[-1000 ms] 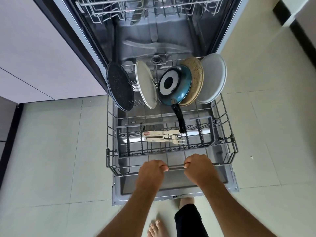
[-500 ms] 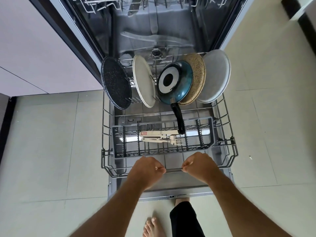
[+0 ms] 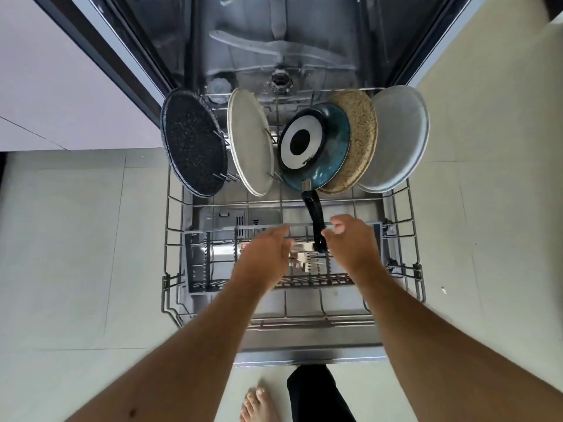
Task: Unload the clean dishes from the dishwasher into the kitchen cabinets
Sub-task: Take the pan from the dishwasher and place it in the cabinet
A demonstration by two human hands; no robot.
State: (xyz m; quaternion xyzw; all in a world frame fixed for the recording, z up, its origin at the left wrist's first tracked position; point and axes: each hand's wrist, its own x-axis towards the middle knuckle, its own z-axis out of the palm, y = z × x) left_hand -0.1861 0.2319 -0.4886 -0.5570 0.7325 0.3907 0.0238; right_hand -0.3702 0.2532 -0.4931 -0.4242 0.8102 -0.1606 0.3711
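The lower wire rack [image 3: 170,287] of the dishwasher is pulled out over the open door. At its back stand a black speckled plate [image 3: 193,147], a white plate [image 3: 248,141], a blue frying pan [image 3: 316,144] with a black handle [image 3: 315,214], a tan speckled plate [image 3: 362,141] and a pale grey plate [image 3: 396,138]. A grey cutlery basket [image 3: 201,263] holds cutlery [image 3: 304,257]. My left hand [image 3: 265,257] hovers over the basket with loose fingers. My right hand [image 3: 350,242] is beside the pan handle's end, fingers relaxed, holding nothing.
The dishwasher tub [image 3: 274,41] with its spray arm lies open behind the rack. Pale cabinet fronts [image 3: 45,71] stand to the left. Tiled floor [image 3: 76,239] surrounds the open door [image 3: 304,345]. My bare foot [image 3: 259,403] and a dark trouser leg stand just before the door.
Both hands have let go of the rack's front rail and moved forward over the cutlery basket. The rack has slid further out.
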